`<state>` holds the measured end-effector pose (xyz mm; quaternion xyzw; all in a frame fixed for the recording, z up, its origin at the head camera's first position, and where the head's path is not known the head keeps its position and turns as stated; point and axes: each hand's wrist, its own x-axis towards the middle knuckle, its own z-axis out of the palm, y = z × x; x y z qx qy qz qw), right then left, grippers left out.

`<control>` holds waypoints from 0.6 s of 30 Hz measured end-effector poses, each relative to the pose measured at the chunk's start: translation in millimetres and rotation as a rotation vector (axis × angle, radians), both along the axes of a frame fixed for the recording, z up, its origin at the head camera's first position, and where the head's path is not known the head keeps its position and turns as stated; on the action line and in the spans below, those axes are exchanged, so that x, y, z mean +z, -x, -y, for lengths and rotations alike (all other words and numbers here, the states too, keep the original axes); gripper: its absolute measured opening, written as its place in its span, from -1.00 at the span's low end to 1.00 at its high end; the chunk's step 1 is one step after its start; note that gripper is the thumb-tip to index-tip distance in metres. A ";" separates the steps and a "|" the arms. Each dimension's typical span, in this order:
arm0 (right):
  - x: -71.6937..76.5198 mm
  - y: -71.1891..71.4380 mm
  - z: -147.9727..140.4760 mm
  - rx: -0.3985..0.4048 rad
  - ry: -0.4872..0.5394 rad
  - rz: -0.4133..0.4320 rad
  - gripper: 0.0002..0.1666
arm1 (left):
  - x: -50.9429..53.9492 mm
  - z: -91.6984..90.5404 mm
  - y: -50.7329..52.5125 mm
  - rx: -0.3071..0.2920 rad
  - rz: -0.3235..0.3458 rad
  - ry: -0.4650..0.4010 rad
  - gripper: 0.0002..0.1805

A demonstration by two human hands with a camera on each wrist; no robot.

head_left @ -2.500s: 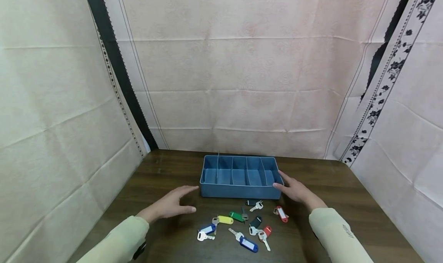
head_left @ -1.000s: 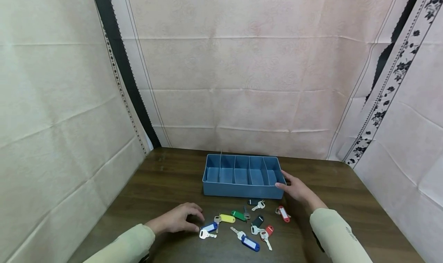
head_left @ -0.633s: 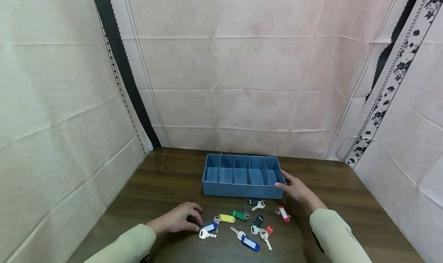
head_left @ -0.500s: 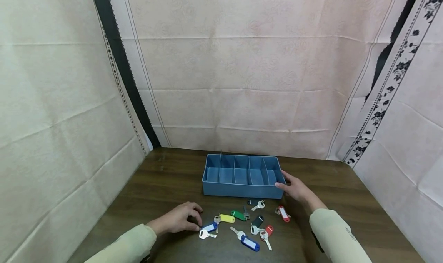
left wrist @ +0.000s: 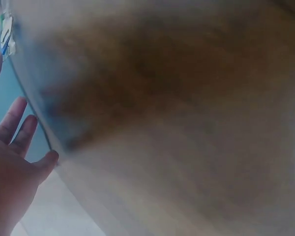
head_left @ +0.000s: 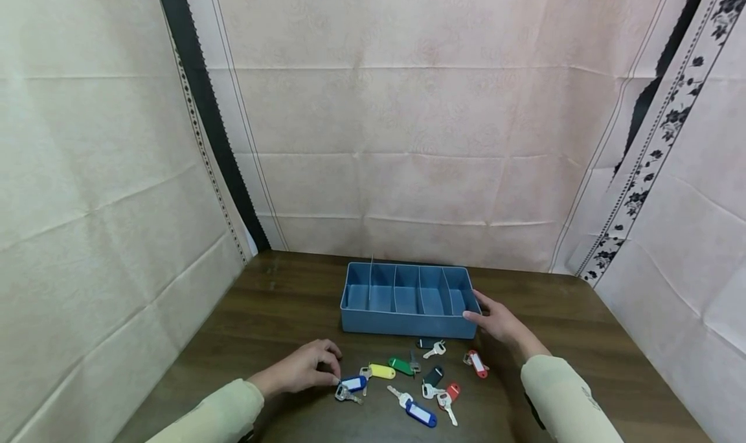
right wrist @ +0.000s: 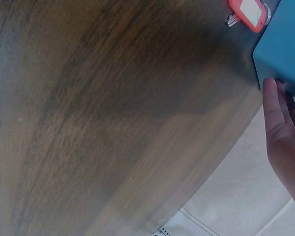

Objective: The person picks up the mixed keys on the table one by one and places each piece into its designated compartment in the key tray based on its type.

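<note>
wooden table (head_left: 280, 300): bears divided blue box (head_left: 408, 324). right hand (head_left: 502, 324): near-straight fingers against box's right end; light bracing advisable. left hand (head_left: 303, 368): thumb and finger nearly closed, apparently pinching leftmost blue tag (head_left: 352, 384), in front of box; lift should clear yellow tag (head_left: 382, 372).

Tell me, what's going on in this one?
At a wooden table, a person's left hand is at the leftmost blue-tagged key; whether it grips it is hard to tell. The person's right hand rests against the right end of a divided blue box. Other tagged keys lie scattered on the near side of the box.
</note>
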<state>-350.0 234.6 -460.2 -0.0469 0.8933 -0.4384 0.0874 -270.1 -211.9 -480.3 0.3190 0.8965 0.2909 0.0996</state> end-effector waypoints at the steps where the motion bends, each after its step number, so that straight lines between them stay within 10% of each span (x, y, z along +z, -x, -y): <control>1: -0.3 0.1 -0.1 0.004 0.002 -0.001 0.12 | 2.1 0.1 0.7 0.003 0.001 -0.018 -0.93; 18: 0.6 0.9 0.6 0.002 0.029 0.004 0.10 | 51.4 -6.5 31.9 0.245 -0.010 -0.231 -0.93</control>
